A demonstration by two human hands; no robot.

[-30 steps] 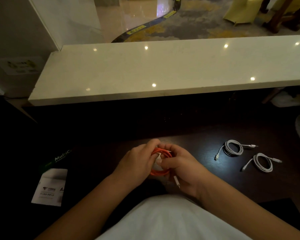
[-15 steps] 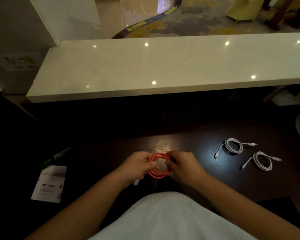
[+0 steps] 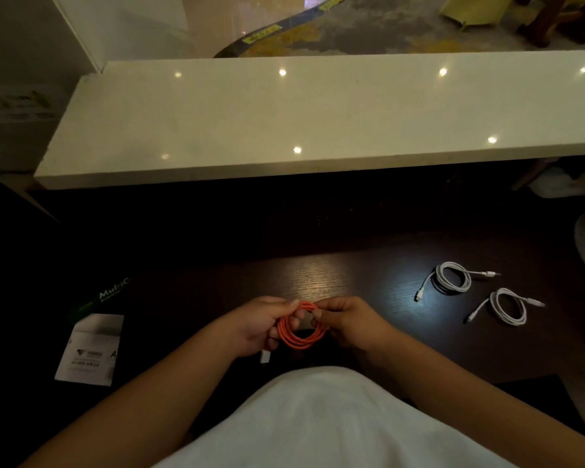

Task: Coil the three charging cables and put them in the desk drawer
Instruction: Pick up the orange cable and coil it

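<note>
Carefully we pinched the orange cable (image 3: 299, 334) between left hand (image 3: 264, 327) and right hand (image 3: 348, 320) — fingers clamped on its loops — keeping turns even, tucking the loose plug (image 3: 265, 357).

1. Dark wood desk (image 3: 318, 275): visible grain, satin sheen under the light.
2. Pale stone-like counter (image 3: 318, 113): smooth, polished, mirroring ceiling lamps.
3. Orange cable (image 3: 299, 337): matt, rubbery-looking jacket.
4. Two white cables (image 3: 451, 276) (image 3: 509, 305): smooth plastic, faintly glossy.
5. White paper packet (image 3: 90, 351): matt, printed.
6. White shirt (image 3: 318, 423): soft matt cloth.
</note>
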